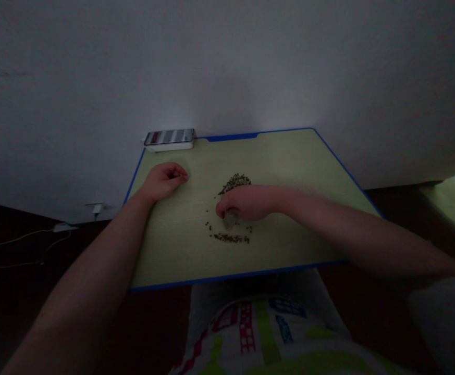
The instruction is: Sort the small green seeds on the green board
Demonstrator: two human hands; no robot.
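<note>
My right hand point(246, 203) is closed on a small see-through piece point(229, 221), its kind hard to make out in the dim light. Its lower end is close to the table top point(290, 161). Behind that hand lies a heap of small dark brown-green grains or beans point(236, 181), partly covered by the hand. A loose row of the same grains point(231, 238) lies nearer to me, with several single ones scattered around. My left hand point(167, 179) rests on the left side of the table, fingers loosely curled in and nothing visible in them.
A phone point(168, 136) lies on a white box point(172, 147) at the table's back left corner. Blue edging point(235, 273) runs round the table, which stands against a pale wall point(227, 62). A plug point(97, 210) and a white cable point(20, 239) are at left.
</note>
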